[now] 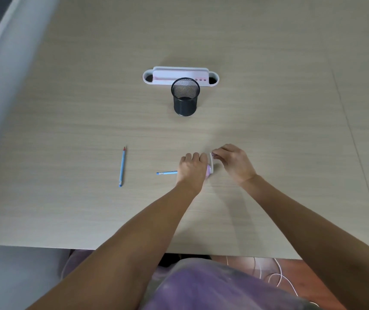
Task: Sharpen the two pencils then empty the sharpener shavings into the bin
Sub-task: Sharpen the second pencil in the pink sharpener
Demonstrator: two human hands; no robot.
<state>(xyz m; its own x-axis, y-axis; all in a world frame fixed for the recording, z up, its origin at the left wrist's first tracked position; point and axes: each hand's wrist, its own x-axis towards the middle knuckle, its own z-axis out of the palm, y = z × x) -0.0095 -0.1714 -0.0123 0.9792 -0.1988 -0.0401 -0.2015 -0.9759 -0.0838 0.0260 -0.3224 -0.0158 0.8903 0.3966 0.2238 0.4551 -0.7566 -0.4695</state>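
Near centre of the surface [268, 108], the left hand [191, 167] clenches the small, light sharpener [209, 170], one pencil [166, 173] poking out left; the right hand's [235, 163] fingers [218, 151] pinch its crank. Thin lead snaps easily: brace the body.

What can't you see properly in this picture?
- Head view: the sharpener is mostly hidden under the left hand; only a pink and white bit shows.
- The tip of the pencil going into it is covered by that hand.
- Whatever the right hand fingers pinch is too small to tell.
- The mesh bin bottom is too dark.
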